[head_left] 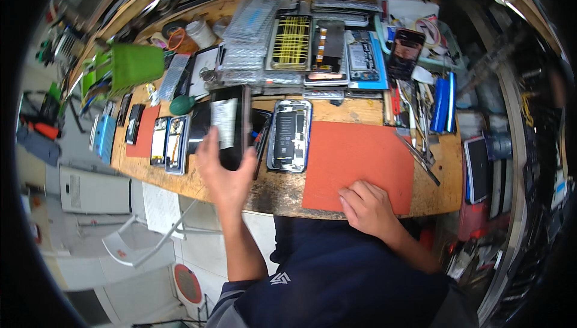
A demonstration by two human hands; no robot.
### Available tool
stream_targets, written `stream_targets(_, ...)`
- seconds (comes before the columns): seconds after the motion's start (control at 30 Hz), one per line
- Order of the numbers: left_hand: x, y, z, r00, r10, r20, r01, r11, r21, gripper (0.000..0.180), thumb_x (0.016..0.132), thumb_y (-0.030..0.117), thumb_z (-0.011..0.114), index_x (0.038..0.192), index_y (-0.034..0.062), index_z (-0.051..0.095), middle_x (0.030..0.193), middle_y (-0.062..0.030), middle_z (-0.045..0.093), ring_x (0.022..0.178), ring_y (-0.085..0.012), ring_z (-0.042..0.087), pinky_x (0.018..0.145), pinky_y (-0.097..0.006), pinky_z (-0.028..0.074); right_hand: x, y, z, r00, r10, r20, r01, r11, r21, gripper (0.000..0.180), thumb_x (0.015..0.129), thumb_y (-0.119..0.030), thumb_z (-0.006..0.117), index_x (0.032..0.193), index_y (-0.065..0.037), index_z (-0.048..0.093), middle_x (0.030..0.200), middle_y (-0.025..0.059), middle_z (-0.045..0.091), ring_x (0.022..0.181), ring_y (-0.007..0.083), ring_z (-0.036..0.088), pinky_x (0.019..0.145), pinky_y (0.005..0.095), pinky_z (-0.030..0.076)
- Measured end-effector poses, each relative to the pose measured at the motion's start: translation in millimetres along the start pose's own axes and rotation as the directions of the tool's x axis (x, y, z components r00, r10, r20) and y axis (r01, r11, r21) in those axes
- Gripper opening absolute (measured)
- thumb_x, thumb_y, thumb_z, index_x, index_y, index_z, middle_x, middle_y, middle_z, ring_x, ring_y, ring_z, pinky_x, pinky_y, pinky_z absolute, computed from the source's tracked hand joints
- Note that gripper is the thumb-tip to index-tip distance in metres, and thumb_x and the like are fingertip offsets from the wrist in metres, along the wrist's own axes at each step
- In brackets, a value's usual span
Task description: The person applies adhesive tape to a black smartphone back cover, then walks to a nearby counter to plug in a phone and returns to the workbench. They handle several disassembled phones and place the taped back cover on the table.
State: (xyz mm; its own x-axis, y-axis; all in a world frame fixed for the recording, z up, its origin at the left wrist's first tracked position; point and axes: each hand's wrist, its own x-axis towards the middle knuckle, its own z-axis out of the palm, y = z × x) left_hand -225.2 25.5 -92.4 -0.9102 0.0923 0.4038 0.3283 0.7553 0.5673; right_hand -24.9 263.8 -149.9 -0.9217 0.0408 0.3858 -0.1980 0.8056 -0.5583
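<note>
My left hand [225, 171] is closed around the sides of a dark phone [233, 102], thumb on the right edge and fingers on the left. A white label [225, 125] covers part of the phone's black face. Just right of it lies an opened phone [290, 135] with its battery and inner parts showing. My right hand [368, 208] rests on the front part of a red mat [360, 153], its fingers curled in and nothing seen in them. Partly covered by the held phone, another dark device [262, 125] lies on the wooden bench [270, 199].
Two opened phones [167, 141] and a green basket [137, 66] stand at left. Bubble-wrapped packs [249, 33] and phone parts are stacked at the back. Tweezers and screwdrivers [413, 108] lie right of the mat, below an upright lit phone [407, 54].
</note>
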Motion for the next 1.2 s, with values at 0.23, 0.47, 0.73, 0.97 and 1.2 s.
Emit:
stream_targets(0.23, -55, 24, 69, 0.981, 0.121, 0.153, -0.123, 0.992, 0.005, 0.084, 0.075, 0.035, 0.091, 0.147, 0.0005, 0.063, 0.149, -0.0332, 0.052, 0.138, -0.0488, 0.049, 0.118, -0.058, 0.037, 1, 0, 4, 1.0, -0.007, -0.007, 0.007, 1.0, -0.005, 0.017, 0.088, -0.005, 0.077, 0.104, -0.004, 0.074, 0.089, 0.0084, 0.062, 0.078, 0.0282, 0.067, 0.068, 0.0414, 0.056)
stream_targets(0.47, -55, 32, 87, 0.983, 0.135, 0.125, -0.143, 0.988, 0.053, 0.082, 0.08, 0.041, 0.089, 0.149, 0.0036, 0.062, 0.147, -0.0313, 0.053, 0.138, -0.0478, 0.049, 0.116, -0.06, 0.036, 3, 0, 6, 0.999, -0.018, -0.027, 0.018, 1.0, -0.026, 0.015, 0.088, -0.004, 0.076, 0.103, -0.005, 0.073, 0.089, 0.0076, 0.062, 0.075, 0.0278, 0.067, 0.065, 0.0398, 0.056)
stream_targets(0.73, 12, -50, 23, 0.966, 0.097, 0.24, -0.169, 0.94, 0.297, 0.07, 0.088, 0.034, 0.087, 0.147, 0.0062, 0.065, 0.142, -0.0181, 0.064, 0.134, -0.0394, 0.056, 0.11, -0.051, 0.044, 4, -1, 6, 0.999, -0.028, -0.036, 0.026, 0.999, -0.045, 0.017, 0.086, -0.001, 0.077, 0.102, -0.006, 0.071, 0.088, 0.0077, 0.062, 0.075, 0.0278, 0.067, 0.064, 0.0396, 0.055)
stream_targets(0.97, 19, -62, 13, 0.964, 0.103, 0.246, -0.148, 0.974, 0.171, 0.079, 0.077, 0.036, 0.092, 0.146, 0.0065, 0.067, 0.126, -0.0182, 0.064, 0.121, -0.038, 0.059, 0.104, -0.05, 0.046, 5, -1, 7, 1.0, -0.002, -0.022, 0.001, 0.999, -0.042, 0.017, 0.086, -0.001, 0.077, 0.101, -0.006, 0.071, 0.088, 0.008, 0.063, 0.074, 0.0284, 0.068, 0.064, 0.0398, 0.055)
stream_targets(1.2, -1, -56, 33, 0.999, 0.026, 0.043, -0.029, 0.997, 0.068, 0.075, 0.074, 0.037, 0.093, 0.138, 0.005, 0.071, 0.118, -0.0186, 0.062, 0.113, -0.0389, 0.06, 0.1, -0.052, 0.048, 5, -2, 8, 0.999, -0.009, -0.039, 0.008, 0.999, -0.034, 0.016, 0.087, -0.001, 0.076, 0.101, -0.006, 0.071, 0.088, 0.0082, 0.064, 0.074, 0.0289, 0.068, 0.064, 0.0409, 0.055)
